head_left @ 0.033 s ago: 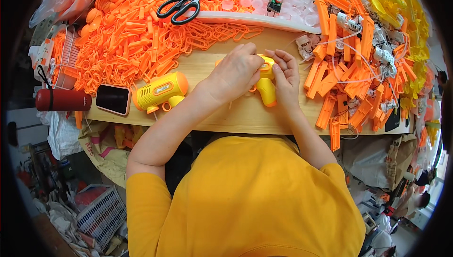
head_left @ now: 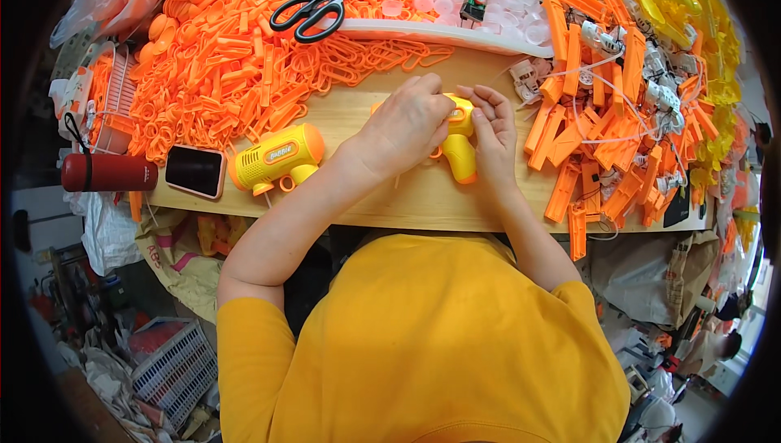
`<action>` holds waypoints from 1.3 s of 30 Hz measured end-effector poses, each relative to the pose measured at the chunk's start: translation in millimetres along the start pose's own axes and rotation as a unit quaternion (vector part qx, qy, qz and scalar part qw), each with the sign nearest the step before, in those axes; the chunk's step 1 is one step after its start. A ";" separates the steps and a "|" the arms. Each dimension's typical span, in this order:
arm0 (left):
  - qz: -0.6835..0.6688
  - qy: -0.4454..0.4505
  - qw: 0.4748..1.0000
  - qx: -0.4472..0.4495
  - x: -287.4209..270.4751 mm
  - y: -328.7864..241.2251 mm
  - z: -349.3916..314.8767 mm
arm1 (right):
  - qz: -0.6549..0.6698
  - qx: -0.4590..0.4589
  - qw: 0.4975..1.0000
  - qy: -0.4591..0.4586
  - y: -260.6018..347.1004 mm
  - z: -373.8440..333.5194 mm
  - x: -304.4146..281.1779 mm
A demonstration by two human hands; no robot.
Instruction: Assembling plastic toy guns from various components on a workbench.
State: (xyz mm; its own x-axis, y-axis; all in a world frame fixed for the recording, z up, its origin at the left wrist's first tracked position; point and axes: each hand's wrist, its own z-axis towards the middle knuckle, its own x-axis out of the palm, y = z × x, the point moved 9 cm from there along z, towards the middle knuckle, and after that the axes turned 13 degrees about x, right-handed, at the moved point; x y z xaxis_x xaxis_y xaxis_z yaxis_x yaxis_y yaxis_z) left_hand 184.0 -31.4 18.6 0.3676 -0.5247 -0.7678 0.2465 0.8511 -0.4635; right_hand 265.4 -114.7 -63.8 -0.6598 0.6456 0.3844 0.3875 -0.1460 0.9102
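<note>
A yellow-and-orange toy bubble gun (head_left: pixel 460 158) is between my two hands over the wooden table, its handle pointing toward me. My left hand (head_left: pixel 407 122) is closed over its left side, the fingers pinched near the top and hiding much of the body. On the other side my right hand (head_left: pixel 495 135) holds it with curled fingers, the thumb against the toy. Whether a small part is in the left fingertips cannot be seen. A similar yellow toy bubble gun (head_left: pixel 281 158) lies on the table left of my left forearm.
Orange parts (head_left: pixel 220 69) heap at the left and back, with black-handled scissors (head_left: pixel 313 12) on top. A white tray (head_left: pixel 455 34) holds clear caps. Orange shells with wired units (head_left: pixel 602 117) pile at the right. A phone (head_left: pixel 195 172) and red flask (head_left: pixel 110 173) lie at the left edge.
</note>
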 end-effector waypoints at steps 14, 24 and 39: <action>-0.042 0.028 0.998 0.035 -4.8 9.9 -2.8 | -0.013 0.006 1.000 0.006 -6.0 4.8 3.5; -0.391 0.136 0.849 -0.329 30.5 78.6 -32.5 | -0.047 -0.021 0.999 0.008 -0.8 1.9 9.0; 0.067 0.198 0.978 -0.008 34.9 19.0 -5.3 | 0.009 0.023 0.997 -0.072 -0.5 -0.4 2.2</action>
State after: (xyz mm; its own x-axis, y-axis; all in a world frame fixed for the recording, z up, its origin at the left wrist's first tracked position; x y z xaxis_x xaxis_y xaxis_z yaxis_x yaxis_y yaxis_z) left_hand 196.8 -33.4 -19.3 0.0180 -0.3625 -0.9318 0.2056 0.9134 -0.3514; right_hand 263.4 -113.5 -63.3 -0.5541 0.7453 0.3708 0.4289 -0.1262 0.8945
